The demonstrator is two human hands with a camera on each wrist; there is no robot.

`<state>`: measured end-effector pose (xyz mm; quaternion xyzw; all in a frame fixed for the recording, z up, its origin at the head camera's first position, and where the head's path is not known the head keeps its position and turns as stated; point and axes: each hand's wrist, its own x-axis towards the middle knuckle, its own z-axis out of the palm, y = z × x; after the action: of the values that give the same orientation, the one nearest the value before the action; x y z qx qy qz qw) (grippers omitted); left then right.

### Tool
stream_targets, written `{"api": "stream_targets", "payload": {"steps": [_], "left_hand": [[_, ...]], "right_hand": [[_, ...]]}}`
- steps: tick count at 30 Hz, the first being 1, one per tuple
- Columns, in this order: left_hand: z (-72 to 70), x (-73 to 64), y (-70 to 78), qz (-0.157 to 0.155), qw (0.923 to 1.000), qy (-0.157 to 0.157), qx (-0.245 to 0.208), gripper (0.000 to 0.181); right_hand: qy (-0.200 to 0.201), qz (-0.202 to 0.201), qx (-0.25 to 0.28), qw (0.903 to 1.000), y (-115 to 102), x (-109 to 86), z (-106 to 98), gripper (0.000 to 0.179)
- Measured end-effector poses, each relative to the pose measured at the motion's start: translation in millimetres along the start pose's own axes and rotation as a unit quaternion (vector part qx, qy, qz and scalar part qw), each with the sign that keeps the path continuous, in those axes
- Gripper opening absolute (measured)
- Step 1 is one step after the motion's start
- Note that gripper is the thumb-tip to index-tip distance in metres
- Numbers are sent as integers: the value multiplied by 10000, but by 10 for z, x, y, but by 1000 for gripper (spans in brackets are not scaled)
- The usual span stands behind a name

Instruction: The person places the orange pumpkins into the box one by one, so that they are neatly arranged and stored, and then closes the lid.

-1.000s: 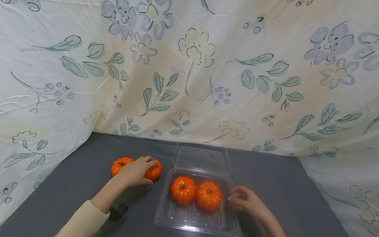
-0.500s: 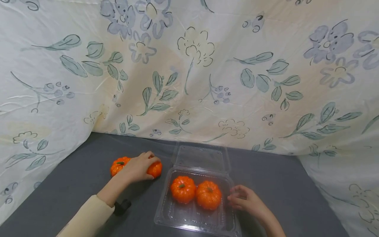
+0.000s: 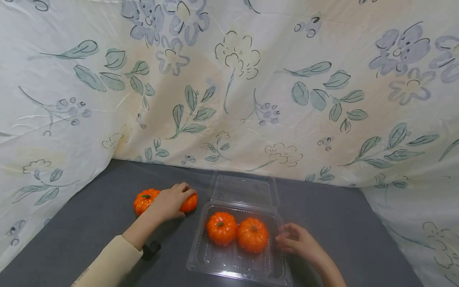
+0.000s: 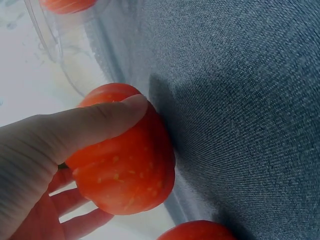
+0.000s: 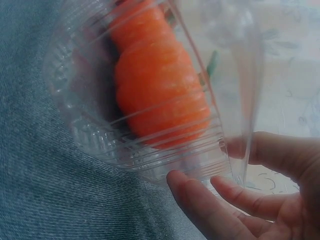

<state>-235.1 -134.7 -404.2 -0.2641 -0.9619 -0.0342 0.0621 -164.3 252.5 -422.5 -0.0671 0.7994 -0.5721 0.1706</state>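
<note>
My left hand (image 3: 172, 202) grips a small orange pumpkin (image 3: 189, 203) on the left of the table. The left wrist view has the thumb across the near side of that pumpkin (image 4: 127, 172), its other fingers behind. Just left of it sits another pumpkin (image 3: 144, 202), partly covered by the hand. Two more orange pumpkins, a left one (image 3: 222, 228) and a right one (image 3: 253, 235), rest side by side in a clear plastic container (image 3: 229, 274). At its right wall, my right hand (image 3: 300, 244) holds the rim between thumb and fingers.
The container's hinged clear lid (image 3: 244, 191) stands folded back behind it. A dark grey cloth (image 3: 330, 215) covers the table. Floral fabric (image 3: 251, 91) hangs at the back and sides. A black object (image 3: 150, 251) is by the left wrist.
The left hand has shifted slightly to the right and away from me, over the same pumpkin. The right hand and the container have stayed in place.
</note>
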Motion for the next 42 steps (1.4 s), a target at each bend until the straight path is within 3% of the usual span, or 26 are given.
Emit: {"api": "stream_targets", "payload": {"steps": [15, 24, 30, 35, 42], "left_hand": [[-10, -31, -6, 90, 9998, 158, -20, 61], [-64, 5, -26, -106, 9996, -138, -227, 60], [-138, 20, -22, -255, 9942, -583, -862, 59], [-284, -1, 9, -231, 9874, -916, -1271, 56], [-508, -33, 41, -267, 9850, -1055, -1337, 53]], "right_hand": [[-88, -41, 65, 9999, -16, -17, -12, 43], [-69, -35, 73, 9999, 3, -6, -7, 41], [-113, -61, 131, 9998, -1, -16, -21, 44], [-135, -116, 168, 9997, 11, -29, -27, 43], [-173, -146, 215, 9995, 27, -32, -33, 43]]}}
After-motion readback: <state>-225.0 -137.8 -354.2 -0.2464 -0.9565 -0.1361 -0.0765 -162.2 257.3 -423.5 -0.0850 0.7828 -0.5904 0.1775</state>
